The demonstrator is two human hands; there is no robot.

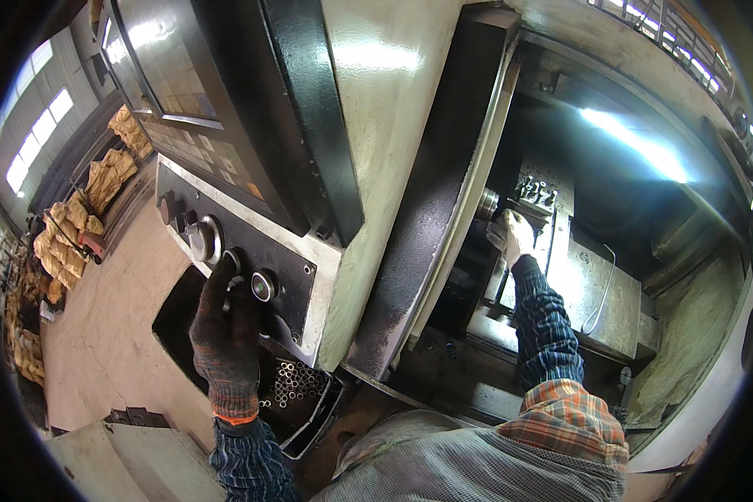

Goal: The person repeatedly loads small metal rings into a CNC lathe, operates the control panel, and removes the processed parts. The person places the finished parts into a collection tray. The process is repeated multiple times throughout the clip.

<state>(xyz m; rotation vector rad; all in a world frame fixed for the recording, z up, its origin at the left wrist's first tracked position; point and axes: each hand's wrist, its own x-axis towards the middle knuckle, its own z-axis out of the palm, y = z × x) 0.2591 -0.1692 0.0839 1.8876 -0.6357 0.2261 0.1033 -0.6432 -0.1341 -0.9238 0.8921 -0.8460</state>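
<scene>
— Sitting low in the frame, left of centre, what does the bin [316, 431] hold?

— Small metal rings [297, 383], loosely heaped in its right part. Its left part is too dark for me to tell.

— And the left hand [224, 343]?

— It covers part of the bin. The left sleeve [251, 462] comes in from the lower edge, and the dark-gloved hand points up the frame, back outward, fingers bent and close together. The fingertips reach the panel [289, 301], between a silver knob [202, 239] and a green-centred button [263, 286]. Whether they press or grip anything there, I cannot tell.

— Where is the right hand [514, 236]?

— Right of centre, farther off, inside the machine. The right sleeve [548, 322] rises from the lower right, bent at the elbow, with the forearm running up and slightly left. The hand is pale-gloved, fingers bunched in a narrow curl toward the left.

— Holding something?

— I cannot tell; the fingers hide what may be between them. They are at the lower edge of the chuck [487, 203], the round metal end right of centre. The tool post [537, 194], topped with bolts, stands just above and to the right.

— Beyond that?

— A bright lamp [636, 144] at upper right, and tan sacks [67, 238] piled at far left.
</scene>
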